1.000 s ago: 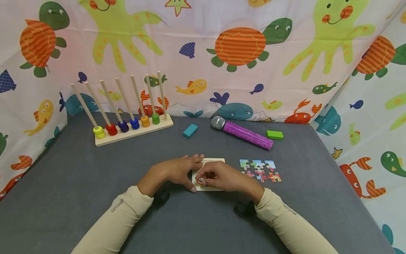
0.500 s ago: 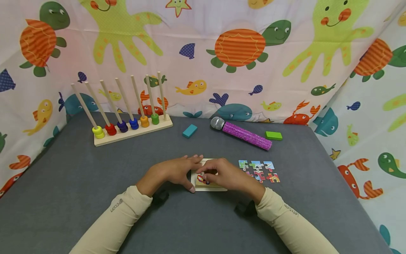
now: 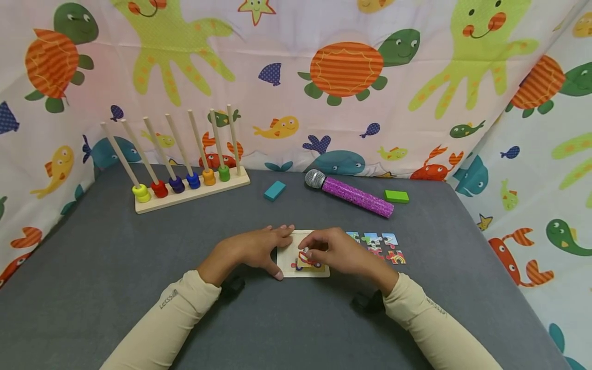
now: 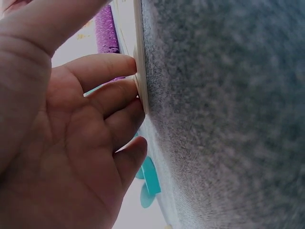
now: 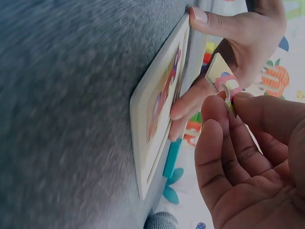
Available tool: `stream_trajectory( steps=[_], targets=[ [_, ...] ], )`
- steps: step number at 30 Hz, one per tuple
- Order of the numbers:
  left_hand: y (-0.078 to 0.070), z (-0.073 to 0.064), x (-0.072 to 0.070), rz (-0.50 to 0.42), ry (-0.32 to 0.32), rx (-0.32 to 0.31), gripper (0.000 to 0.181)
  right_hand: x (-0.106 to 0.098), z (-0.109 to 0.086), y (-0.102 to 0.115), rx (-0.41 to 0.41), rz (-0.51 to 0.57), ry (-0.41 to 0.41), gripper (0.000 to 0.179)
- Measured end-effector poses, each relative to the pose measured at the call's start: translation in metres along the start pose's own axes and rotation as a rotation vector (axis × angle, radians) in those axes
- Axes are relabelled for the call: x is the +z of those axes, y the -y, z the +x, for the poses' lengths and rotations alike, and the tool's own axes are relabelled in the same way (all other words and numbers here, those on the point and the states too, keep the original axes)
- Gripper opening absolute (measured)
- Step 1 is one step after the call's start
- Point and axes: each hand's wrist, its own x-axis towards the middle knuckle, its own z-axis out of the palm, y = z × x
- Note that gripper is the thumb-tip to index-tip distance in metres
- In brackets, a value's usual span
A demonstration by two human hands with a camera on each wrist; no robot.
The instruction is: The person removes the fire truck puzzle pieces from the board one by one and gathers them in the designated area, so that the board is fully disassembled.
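Note:
A small light wooden puzzle board (image 3: 288,253) lies flat on the grey table, with a red and yellow vehicle picture (image 5: 162,98) in its recess. My left hand (image 3: 252,252) rests along the board's left side, thumb at the near corner and fingertips on the far edge; in the left wrist view its fingers (image 4: 119,93) lie fairly straight against the rim. Above the board, my right hand (image 3: 344,254) pinches a puzzle piece (image 5: 222,76) between thumb and fingers. Tilted and raised off the board, that piece shows a pale face with pink and yellow print.
Several jigsaw pieces (image 3: 389,239) lie just right of the board, partly behind my right hand. Farther back are a purple glitter microphone (image 3: 358,196), a teal block (image 3: 275,190) and a green block (image 3: 396,196). A wooden peg stand (image 3: 194,191) with coloured rings stands at back left.
My right hand has moved right across the board with the pinched piece, uncovering more of the vehicle picture. The left hand has stayed on the board's left side.

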Motion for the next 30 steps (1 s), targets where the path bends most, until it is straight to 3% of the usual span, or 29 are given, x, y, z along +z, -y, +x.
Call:
stream_trajectory(
  steps=[18,30],
  targets=[
    [0.000,0.001,-0.001,0.015,0.027,-0.042,0.092,-0.021,-0.026,-0.017,-0.016,-0.038,-0.056,0.020],
    [-0.002,0.002,0.000,-0.006,0.036,-0.053,0.092,-0.038,-0.050,-0.027,0.107,-0.006,-0.097,0.018]
  ],
)
